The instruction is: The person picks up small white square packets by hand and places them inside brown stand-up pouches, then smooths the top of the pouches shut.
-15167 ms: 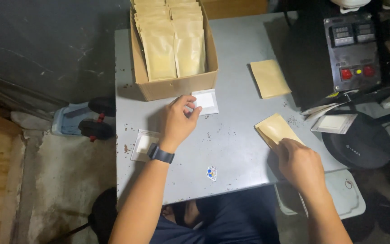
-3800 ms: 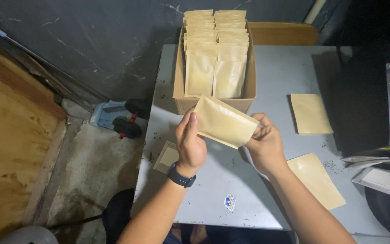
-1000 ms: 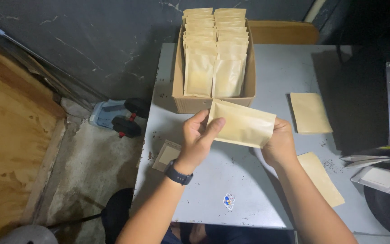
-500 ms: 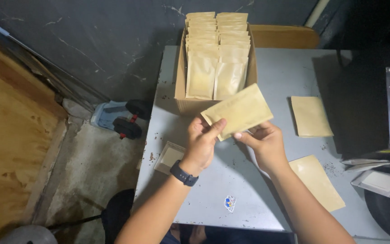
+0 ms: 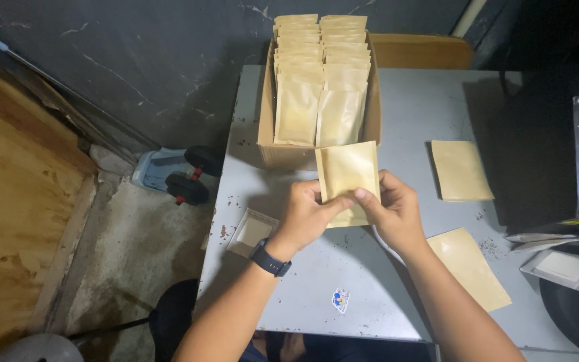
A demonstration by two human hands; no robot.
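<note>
A flat, rectangular tan kraft-paper pouch stands upright at the centre of the frame, above a scuffed grey metal table and just in front of an open brown cardboard box. The left hand, a dark smartwatch on its wrist, pinches the pouch's lower left edge; the right hand grips the lower right, thumb across the front. The pouch surface is matte and smooth, its bottom hidden by fingers. The box holds two upright rows of matching pouches. Two more flat tan pouches lie on the table, one at right of centre, one at lower right. A small clear-fronted white sachet lies at the table's left edge, and a small coloured sticker sits at lower centre.
</note>
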